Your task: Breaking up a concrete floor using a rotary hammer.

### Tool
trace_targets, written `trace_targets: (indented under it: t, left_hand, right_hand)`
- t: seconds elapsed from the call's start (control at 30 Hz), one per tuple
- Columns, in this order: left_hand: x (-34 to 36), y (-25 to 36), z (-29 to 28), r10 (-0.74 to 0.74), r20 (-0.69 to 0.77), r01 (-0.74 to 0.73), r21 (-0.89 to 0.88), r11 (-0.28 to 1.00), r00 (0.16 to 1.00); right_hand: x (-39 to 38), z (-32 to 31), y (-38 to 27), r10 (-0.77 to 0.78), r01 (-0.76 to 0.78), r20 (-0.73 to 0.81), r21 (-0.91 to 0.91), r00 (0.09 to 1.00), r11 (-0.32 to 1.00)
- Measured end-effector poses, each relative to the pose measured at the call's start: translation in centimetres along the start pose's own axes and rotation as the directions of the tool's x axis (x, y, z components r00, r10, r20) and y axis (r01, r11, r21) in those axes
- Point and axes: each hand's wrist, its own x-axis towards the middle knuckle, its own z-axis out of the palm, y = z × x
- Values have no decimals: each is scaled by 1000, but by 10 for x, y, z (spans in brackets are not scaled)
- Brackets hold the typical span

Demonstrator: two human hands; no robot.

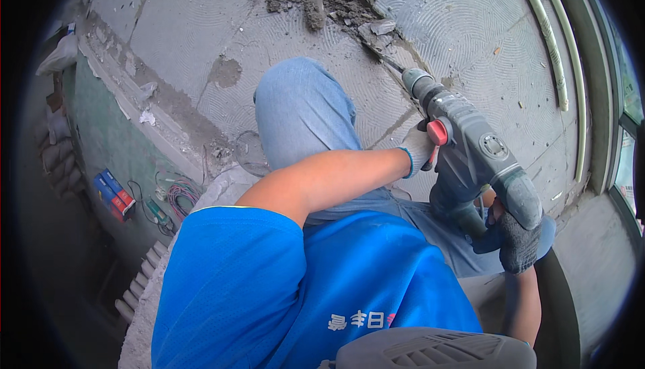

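Observation:
A grey demolition hammer (470, 134) lies diagonally across my lap, with its chisel bit (392, 64) pointing up-left at the edge of broken grey mortar (316, 3). My left hand (418, 149), in a pale glove with a blue cuff, is wrapped round the front side handle, beside a red knob (437, 132). At the rear, my right hand (519, 243), in a dark grey glove, closes on the back handle. Its fingers are partly hidden by the tool body. The bit's very tip is hard to make out against the rubble.
Two pale pipes (555, 47) run along the right, near a window frame (605, 80). On the left lie blue-and-red boxes (114, 194), a green power tool (158, 213) and coiled cables (183, 198). Comb-marked grey slab (443, 6) surrounds the rubble. A grey vented plastic piece (437, 352) fills the lower edge.

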Motion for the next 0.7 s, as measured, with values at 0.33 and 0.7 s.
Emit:
trace_targets:
  t: [0.33, 0.7]
  left_hand:
    - [69, -55, -17, 110, 11, -109, -71, 991, 994]
    - [73, -38, -19, -69, 16, 57, -759, 649, 998]
  right_hand:
    - [32, 3, 32, -169, 171, 24, -192, 985, 967]
    - [51, -11, 72, -192, 197, 44, -220, 980, 955]
